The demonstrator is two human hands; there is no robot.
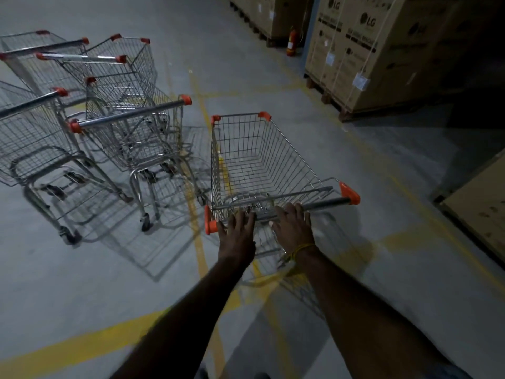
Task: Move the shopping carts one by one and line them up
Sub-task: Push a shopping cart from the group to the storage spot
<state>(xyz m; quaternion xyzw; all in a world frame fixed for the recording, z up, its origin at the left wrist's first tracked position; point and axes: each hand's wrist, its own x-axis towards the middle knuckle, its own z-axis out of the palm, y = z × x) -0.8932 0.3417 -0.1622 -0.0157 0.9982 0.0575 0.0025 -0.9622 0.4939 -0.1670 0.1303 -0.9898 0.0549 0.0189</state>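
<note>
A wire shopping cart (259, 162) with orange corner caps stands right in front of me, its handle bar (325, 204) nearest. My left hand (237, 231) and my right hand (293, 224) both lie on that bar, fingers stretched forward over it. Several more carts stand to the left: one with its handle (131, 114) angled toward me, one at the left edge (30, 138), and two nested further back (114, 67).
Large cardboard boxes on pallets (377, 56) line the back right, with a red fire extinguisher (291, 42) beside them. Another box (481, 203) sits at the right edge. Yellow lines (199, 242) mark the grey concrete floor.
</note>
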